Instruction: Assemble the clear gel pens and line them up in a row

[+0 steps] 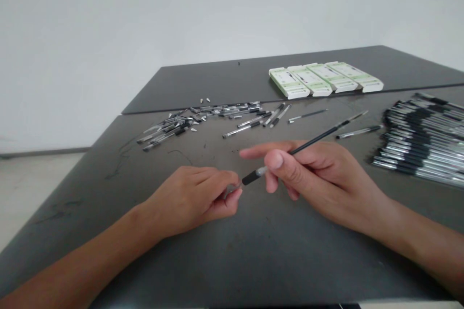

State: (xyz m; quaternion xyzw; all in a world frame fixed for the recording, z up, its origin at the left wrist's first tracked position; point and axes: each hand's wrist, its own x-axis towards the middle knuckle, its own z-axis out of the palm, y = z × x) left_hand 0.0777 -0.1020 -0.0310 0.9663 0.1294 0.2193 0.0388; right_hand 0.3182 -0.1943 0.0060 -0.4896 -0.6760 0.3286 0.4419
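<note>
My right hand pinches a thin pen refill between thumb and fingers, the index finger stretched out. The refill slants up to the right, dark along its middle and paler at the far end. At its lower left end is a black piece with a clear part beside the thumb. That end almost meets the fingertips of my left hand; I cannot tell whether they touch. My left fingers are closed in a pinch, with a small clear edge showing between them; the rest is hidden by the hand.
Loose pen parts lie in a heap at the back left, with small pale tips around them. A single refill and a pen lie farther right. Many pens sit in rows at right. Green-white boxes lie behind on the dark table.
</note>
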